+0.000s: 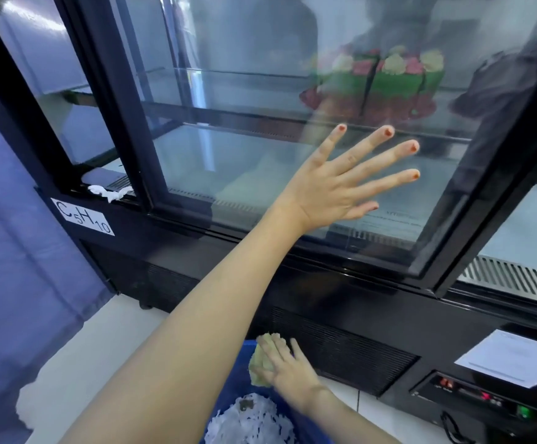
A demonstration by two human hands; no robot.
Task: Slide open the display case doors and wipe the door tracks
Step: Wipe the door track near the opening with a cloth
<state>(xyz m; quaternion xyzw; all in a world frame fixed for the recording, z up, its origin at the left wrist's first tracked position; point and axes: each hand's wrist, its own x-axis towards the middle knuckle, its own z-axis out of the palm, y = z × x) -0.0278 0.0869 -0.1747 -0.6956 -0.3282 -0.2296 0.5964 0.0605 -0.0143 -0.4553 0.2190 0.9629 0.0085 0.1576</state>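
Presently, the left hand (pixel 341 184) lay flat, fingers wide, on the sliding door (pixel 260 155); the right hand (pixel 288 368) below gripped the cloth (pixel 262 363). Even palm pressure advisable; track (pixel 341 267) beneath the palm.

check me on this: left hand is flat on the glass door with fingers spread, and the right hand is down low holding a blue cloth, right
Not quite. The head view shows the cloth in the right hand is pale yellow-green, not blue; the blue is the bin under it. The rest holds: the left hand lies flat on the glass door, fingers spread.
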